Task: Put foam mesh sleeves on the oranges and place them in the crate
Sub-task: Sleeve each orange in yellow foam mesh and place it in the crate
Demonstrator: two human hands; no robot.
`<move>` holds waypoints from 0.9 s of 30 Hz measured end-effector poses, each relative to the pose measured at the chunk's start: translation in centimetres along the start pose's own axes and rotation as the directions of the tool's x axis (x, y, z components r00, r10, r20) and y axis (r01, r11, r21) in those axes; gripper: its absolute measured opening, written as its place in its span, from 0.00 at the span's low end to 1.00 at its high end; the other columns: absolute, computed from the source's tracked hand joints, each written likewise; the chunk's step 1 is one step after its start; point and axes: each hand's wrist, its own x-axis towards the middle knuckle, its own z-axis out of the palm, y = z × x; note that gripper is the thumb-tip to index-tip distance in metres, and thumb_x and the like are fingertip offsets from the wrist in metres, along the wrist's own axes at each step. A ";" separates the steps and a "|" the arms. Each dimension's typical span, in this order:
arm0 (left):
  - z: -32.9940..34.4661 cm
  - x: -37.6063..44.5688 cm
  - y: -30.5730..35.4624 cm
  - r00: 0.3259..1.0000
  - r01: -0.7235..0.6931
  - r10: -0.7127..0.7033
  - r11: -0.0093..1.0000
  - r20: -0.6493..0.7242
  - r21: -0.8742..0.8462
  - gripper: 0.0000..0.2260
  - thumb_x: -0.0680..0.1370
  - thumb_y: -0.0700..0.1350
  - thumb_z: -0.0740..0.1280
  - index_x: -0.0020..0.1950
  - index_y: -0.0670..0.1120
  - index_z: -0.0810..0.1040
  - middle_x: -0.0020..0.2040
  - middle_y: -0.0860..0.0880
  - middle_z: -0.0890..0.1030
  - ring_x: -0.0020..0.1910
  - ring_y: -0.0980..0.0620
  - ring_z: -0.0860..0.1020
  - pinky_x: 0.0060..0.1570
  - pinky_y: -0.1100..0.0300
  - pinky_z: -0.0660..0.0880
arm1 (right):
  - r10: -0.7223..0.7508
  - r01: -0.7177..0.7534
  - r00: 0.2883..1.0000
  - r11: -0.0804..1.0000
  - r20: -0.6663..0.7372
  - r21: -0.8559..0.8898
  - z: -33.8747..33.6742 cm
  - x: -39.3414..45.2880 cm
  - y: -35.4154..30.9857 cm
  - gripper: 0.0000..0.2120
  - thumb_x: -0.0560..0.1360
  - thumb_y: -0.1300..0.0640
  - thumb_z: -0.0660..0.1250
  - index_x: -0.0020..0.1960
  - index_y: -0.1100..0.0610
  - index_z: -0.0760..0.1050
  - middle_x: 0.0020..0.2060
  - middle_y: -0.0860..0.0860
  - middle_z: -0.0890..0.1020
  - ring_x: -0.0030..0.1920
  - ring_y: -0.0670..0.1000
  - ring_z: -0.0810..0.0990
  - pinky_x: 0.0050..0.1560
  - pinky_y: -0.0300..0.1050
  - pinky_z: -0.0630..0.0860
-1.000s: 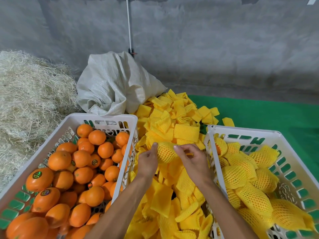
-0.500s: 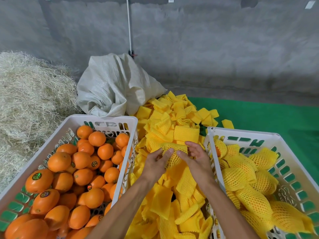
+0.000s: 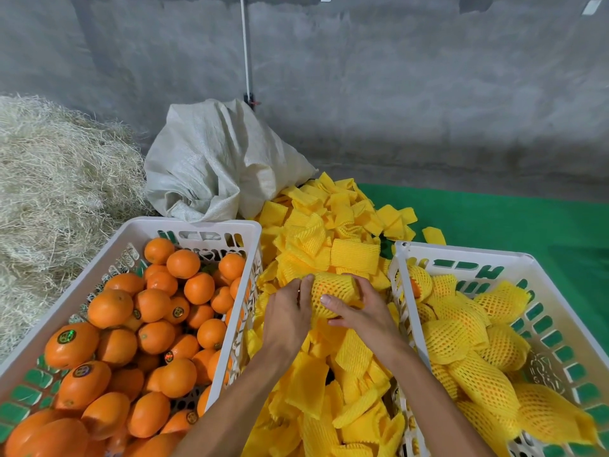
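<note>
head view, frame centre | left hand (image 3: 287,319) and right hand (image 3: 364,311) both grip sleeved orange (image 3: 333,291) over sleeve pile (image 3: 354,260) | step: sleeving, judged near complete | next: carry into right crate (image 3: 461,250)

Ahead of us rises a rough grey concrete wall (image 3: 395,94), stained darker near its foot, with a thin white pipe (image 3: 245,47) running down it. Far to the left of the hands we see a heap of pale dry straw (image 3: 59,179); beyond them slumps a crumpled white woven sack (image 3: 214,159). A green mat (image 3: 510,222) (evenly lit) covers the floor to the right.
</note>
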 end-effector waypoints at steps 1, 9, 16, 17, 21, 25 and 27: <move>0.0 0.1 -0.2 1.000 -0.005 0.005 1.000 -0.014 -0.002 0.24 0.85 0.56 0.63 0.31 0.50 0.65 0.24 0.53 0.69 0.21 0.56 0.67 0.24 0.66 0.60 | 0.006 -0.006 1.000 1.000 0.026 0.002 -0.1 -0.1 -0.1 0.41 0.62 0.37 0.83 0.71 0.43 0.72 0.66 0.48 0.77 0.52 0.49 0.86 0.53 0.55 0.84; 1.1 0.5 0.7 0.981 0.019 0.046 0.945 0.188 -0.327 0.16 0.85 0.58 0.61 0.68 0.55 0.81 0.63 0.62 0.82 0.63 0.61 0.79 0.57 0.63 0.77 | -0.021 0.132 0.972 0.874 -0.236 0.467 -0.5 -0.3 -1.4 0.26 0.76 0.46 0.74 0.70 0.54 0.73 0.59 0.54 0.85 0.53 0.61 0.86 0.48 0.49 0.84; 6.6 1.6 5.6 0.953 -0.040 0.141 0.935 0.267 -0.353 0.18 0.82 0.44 0.70 0.73 0.51 0.77 0.66 0.52 0.81 0.63 0.46 0.80 0.62 0.44 0.78 | 0.067 0.194 0.902 0.820 -0.427 0.539 -0.6 -0.7 -1.5 0.40 0.69 0.21 0.58 0.74 0.41 0.68 0.70 0.45 0.76 0.65 0.45 0.79 0.65 0.50 0.77; 7.4 1.8 6.4 0.944 -0.065 0.164 0.943 0.288 -0.325 0.19 0.83 0.43 0.69 0.74 0.49 0.76 0.68 0.51 0.80 0.65 0.46 0.79 0.65 0.43 0.77 | 0.062 0.215 0.888 0.820 -0.456 0.531 -0.8 -0.8 -1.6 0.41 0.67 0.19 0.59 0.73 0.41 0.69 0.69 0.44 0.75 0.62 0.41 0.80 0.60 0.46 0.79; 9.3 2.1 8.5 0.903 -0.165 0.243 0.958 0.354 -0.236 0.17 0.84 0.39 0.66 0.73 0.48 0.77 0.67 0.52 0.81 0.69 0.53 0.76 0.67 0.47 0.75 | -0.010 0.286 0.845 0.853 -0.534 0.436 -1.7 -1.2 -1.8 0.34 0.70 0.23 0.64 0.66 0.43 0.76 0.61 0.45 0.82 0.60 0.43 0.82 0.56 0.45 0.79; 8.7 2.1 7.6 0.917 -0.109 0.213 0.947 0.338 -0.303 0.15 0.83 0.36 0.66 0.68 0.48 0.80 0.61 0.52 0.84 0.63 0.56 0.80 0.60 0.52 0.79 | -0.041 0.264 0.849 0.897 -0.526 0.356 -1.6 -1.1 -1.8 0.33 0.75 0.29 0.65 0.73 0.47 0.69 0.66 0.46 0.78 0.65 0.44 0.79 0.62 0.49 0.79; 7.8 2.3 6.9 0.923 -0.076 0.185 0.948 0.338 -0.310 0.13 0.84 0.38 0.66 0.67 0.47 0.81 0.58 0.52 0.85 0.59 0.55 0.82 0.52 0.55 0.82 | -0.074 0.243 0.862 0.928 -0.501 0.281 -1.2 -0.8 -1.6 0.29 0.78 0.34 0.63 0.72 0.49 0.69 0.66 0.48 0.78 0.66 0.47 0.78 0.65 0.53 0.78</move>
